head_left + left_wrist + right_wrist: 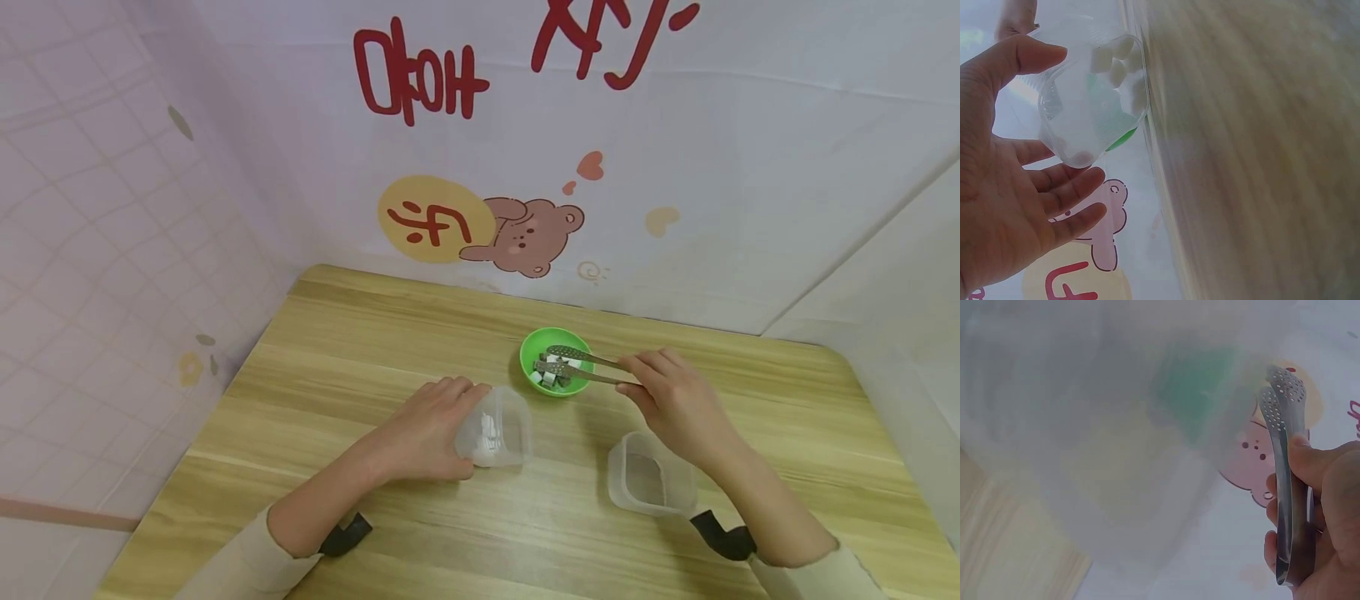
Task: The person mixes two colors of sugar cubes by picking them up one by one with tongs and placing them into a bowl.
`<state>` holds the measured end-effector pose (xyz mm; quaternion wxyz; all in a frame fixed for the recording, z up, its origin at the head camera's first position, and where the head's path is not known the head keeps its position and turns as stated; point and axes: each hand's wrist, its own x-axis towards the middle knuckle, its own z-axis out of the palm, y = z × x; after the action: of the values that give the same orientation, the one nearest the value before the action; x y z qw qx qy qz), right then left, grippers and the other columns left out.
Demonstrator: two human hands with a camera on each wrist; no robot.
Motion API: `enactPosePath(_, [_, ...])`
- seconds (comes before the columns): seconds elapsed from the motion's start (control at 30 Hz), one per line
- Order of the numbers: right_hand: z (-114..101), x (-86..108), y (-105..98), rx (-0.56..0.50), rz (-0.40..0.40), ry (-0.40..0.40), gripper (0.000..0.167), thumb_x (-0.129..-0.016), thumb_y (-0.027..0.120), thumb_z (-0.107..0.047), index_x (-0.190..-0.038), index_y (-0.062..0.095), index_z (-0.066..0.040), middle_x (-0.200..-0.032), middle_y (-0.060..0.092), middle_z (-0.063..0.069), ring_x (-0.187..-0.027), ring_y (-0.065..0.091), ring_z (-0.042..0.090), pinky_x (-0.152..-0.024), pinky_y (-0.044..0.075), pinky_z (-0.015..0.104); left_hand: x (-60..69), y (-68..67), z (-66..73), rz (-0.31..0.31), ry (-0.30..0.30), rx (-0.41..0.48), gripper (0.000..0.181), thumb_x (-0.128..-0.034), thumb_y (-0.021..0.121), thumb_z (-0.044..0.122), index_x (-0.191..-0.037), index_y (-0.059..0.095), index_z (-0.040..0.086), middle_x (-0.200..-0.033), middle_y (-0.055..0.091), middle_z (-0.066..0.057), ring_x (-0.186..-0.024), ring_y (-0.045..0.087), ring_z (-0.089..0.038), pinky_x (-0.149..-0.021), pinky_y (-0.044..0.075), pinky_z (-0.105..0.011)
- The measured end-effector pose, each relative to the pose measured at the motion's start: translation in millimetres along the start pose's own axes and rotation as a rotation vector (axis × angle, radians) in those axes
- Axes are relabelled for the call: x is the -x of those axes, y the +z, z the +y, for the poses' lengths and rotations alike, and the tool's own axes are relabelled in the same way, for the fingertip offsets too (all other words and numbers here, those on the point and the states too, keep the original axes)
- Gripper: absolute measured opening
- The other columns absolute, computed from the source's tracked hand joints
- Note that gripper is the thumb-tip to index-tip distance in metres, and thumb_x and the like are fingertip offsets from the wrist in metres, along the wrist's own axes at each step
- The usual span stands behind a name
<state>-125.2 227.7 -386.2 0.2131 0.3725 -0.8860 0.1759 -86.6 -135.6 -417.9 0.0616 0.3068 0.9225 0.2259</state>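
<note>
My left hand holds a translucent plastic container by its side, thumb on one edge and fingers on the other. The container is tilted, its opening facing right; white cubes show through it in the left wrist view. My right hand grips metal tongs with perforated tips. In the head view, those tips are over a green bowl of white and dark grey cubes. Whether the tips pinch a cube there cannot be told.
A second translucent container stands on the wooden table below my right hand; it looms blurred in the right wrist view. Behind the table rises a white printed backdrop with a bear, and side panels flank it.
</note>
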Motion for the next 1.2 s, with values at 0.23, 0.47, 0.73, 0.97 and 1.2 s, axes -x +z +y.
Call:
enactPosePath(0.23, [-6.5, 2.2, -3.7, -0.008, 0.009, -0.074, 0.029, -0.089, 0.081, -0.012, -0.115, 0.073, -0.001, -0.103, 0.074, 0.005, -0.091, 0.063, 0.024, -0.072, 0.054, 0.04, 0.2, -0.5, 0.2, 0.004, 0.006, 0.0, 0.094, -0.0692, 0.088, 0.036, -0.15, 0.049, 0.008, -0.127, 0.058, -0.003, -0.114, 0.053, -0.019, -0.103, 0.045, -0.042])
enactPosePath(0.47, [-14.7, 6.4, -1.4, -0.008, 0.007, -0.1, 0.051, -0.111, 0.044, -0.045, -0.112, 0.074, -0.003, -0.102, 0.073, 0.003, -0.089, 0.063, 0.022, -0.072, 0.053, 0.037, 0.7, -0.4, -0.1, 0.007, 0.013, 0.002, 0.094, -0.0698, 0.088, 0.035, -0.15, 0.048, 0.008, -0.127, 0.057, -0.003, -0.115, 0.052, -0.019, -0.104, 0.044, -0.042])
enactPosePath(0.73, [-29.6, 8.1, 9.4, -0.045, -0.026, -0.168, 0.046, -0.112, 0.045, -0.039, -0.114, 0.073, -0.002, -0.105, 0.073, 0.004, -0.094, 0.065, 0.023, -0.076, 0.056, 0.039, 0.6, 1.4, -2.0, 0.003, 0.015, -0.008, 0.095, -0.0698, 0.087, 0.034, -0.151, 0.047, 0.008, -0.128, 0.057, -0.004, -0.117, 0.052, -0.02, -0.104, 0.045, -0.042])
enactPosePath(0.97, [-40.1, 10.7, 18.7, -0.083, -0.149, -0.181, 0.026, -0.101, 0.069, -0.024, -0.117, 0.073, -0.002, -0.11, 0.073, 0.003, -0.099, 0.065, 0.02, -0.083, 0.056, 0.038, 1.1, -0.1, -1.3, -0.011, 0.017, -0.012, 0.094, -0.0721, 0.087, 0.034, -0.153, 0.046, 0.008, -0.132, 0.056, -0.005, -0.12, 0.052, -0.022, -0.106, 0.044, -0.043])
enactPosePath(1.2, [-49.7, 4.4, 25.4, -0.058, -0.147, -0.237, 0.035, -0.082, 0.085, -0.012, -0.114, 0.074, -0.005, -0.108, 0.074, 0.0, -0.096, 0.066, 0.021, -0.082, 0.056, 0.041, 0.6, -0.6, -1.2, -0.007, 0.021, -0.021, 0.095, -0.072, 0.087, 0.036, -0.152, 0.046, 0.008, -0.131, 0.057, -0.004, -0.118, 0.052, -0.02, -0.105, 0.044, -0.042])
